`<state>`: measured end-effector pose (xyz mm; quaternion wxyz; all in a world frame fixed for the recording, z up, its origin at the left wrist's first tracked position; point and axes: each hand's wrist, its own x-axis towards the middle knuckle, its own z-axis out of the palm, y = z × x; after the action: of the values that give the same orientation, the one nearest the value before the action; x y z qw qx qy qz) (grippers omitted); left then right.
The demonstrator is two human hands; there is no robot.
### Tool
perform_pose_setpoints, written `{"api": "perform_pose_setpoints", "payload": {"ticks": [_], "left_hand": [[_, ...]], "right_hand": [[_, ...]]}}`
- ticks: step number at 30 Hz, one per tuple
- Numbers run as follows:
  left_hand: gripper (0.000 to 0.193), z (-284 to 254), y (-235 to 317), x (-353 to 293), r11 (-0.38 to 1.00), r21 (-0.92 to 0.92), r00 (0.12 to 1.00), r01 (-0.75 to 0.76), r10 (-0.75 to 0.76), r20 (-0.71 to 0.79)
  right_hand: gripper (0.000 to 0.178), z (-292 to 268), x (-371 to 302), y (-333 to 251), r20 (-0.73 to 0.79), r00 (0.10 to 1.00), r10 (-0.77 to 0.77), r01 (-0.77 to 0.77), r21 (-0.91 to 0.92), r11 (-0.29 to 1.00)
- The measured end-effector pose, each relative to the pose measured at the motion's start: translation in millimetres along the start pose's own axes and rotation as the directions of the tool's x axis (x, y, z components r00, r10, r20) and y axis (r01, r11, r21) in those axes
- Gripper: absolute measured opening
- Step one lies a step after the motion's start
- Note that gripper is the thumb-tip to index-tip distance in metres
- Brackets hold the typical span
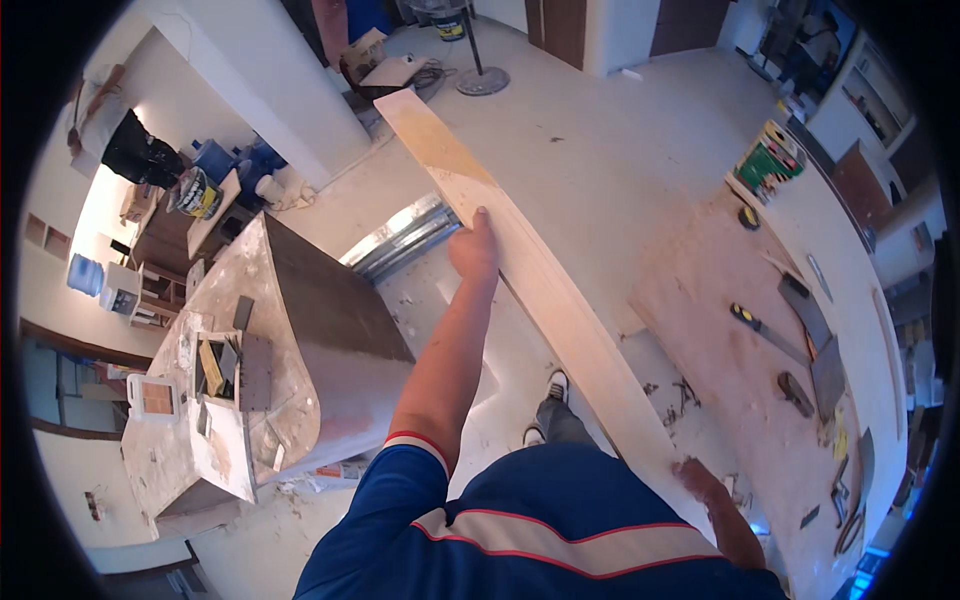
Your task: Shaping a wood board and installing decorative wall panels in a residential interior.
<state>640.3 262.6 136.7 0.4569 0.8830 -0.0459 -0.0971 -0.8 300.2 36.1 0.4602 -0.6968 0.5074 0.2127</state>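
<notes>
One long board [560, 330]: left hand [474, 248] clasps its edge, thumb on top; right hand [704, 483] touches near end, finger closure unclear. Far end juts past left fingers; wide-set grips should balance it.

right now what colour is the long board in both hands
The long board is pale cream with a yellowish patch, best in the head view.

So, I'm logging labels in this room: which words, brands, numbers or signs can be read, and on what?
None can be quoted.
Left bucket: label too blurred to read.
Top bucket: label too small to read.
Green container at right: markings too small to read.
Board in the left hand: no lettering seen.
</notes>
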Motion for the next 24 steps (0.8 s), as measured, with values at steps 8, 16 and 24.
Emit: {"api": "perform_pose_setpoints", "payload": {"ticks": [8, 16, 24], "left_hand": [[0.038, 60, 105, 88, 0.976, -0.108, 0.981, -0.189, 0.182, -0.068], [0.035, 100, 183, 140, 0.964, -0.071, 0.966, -0.255, 0.257, 0.02], [0.034, 136, 230, 205, 0.957, -0.181, 0.956, -0.226, 0.254, 0.149]], "right_hand": [[0.096, 5, 120, -46, 0.452, 0.877, 0.164, -0.41, 0.526, 0.745], [0.096, -27, 144, -95, 0.5, 0.866, 0.011, -0.418, 0.712, 0.564], [0.055, -32, 158, -200, -0.366, 0.897, -0.248, 0.381, 0.357, 0.853]]}}
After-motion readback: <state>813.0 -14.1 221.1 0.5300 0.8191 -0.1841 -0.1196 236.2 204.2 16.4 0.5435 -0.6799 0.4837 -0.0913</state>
